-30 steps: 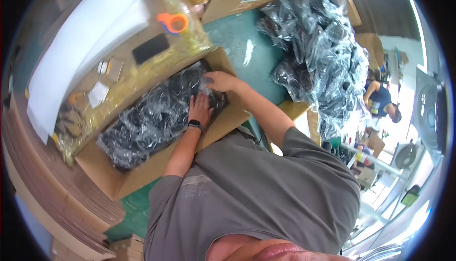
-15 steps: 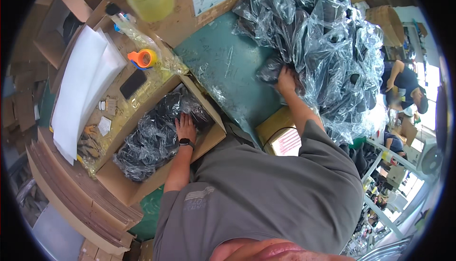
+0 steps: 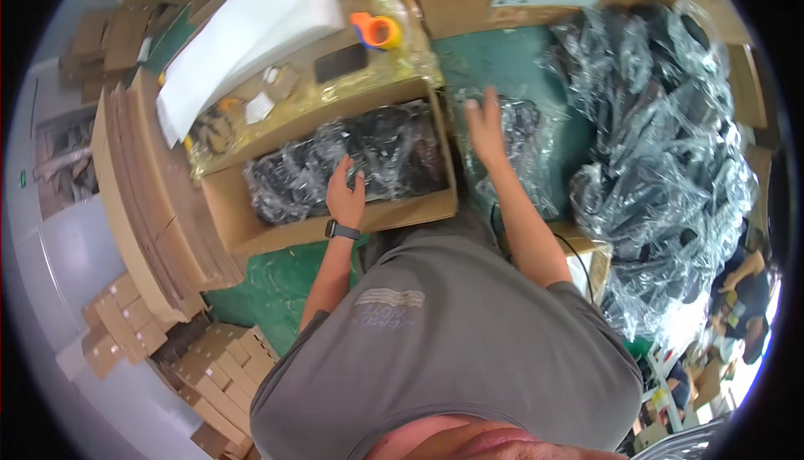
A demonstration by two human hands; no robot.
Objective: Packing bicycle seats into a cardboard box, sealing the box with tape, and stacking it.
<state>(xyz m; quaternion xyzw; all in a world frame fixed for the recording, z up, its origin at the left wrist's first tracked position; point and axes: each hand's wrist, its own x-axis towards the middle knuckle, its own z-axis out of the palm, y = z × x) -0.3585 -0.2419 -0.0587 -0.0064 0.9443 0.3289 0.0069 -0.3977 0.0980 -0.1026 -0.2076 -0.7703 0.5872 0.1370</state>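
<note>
Green worktop [image 3: 494,58] under daylight. Flattened cardboard sheets [image 3: 138,200] stand at left. Small stacked cartons [image 3: 213,376] cover the pale floor [image 3: 75,259].

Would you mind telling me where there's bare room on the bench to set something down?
Bare green mat shows between the carton and the bag heap, above the right hand and the bag it touches. The carton is packed with bags under the left hand; the heap crowds the right side.

Black items in clear plastic bags [image 3: 352,163] filled the open cardboard box [image 3: 226,209]; another clear-bagged black item [image 3: 523,138] lay flat just beside it.
</note>
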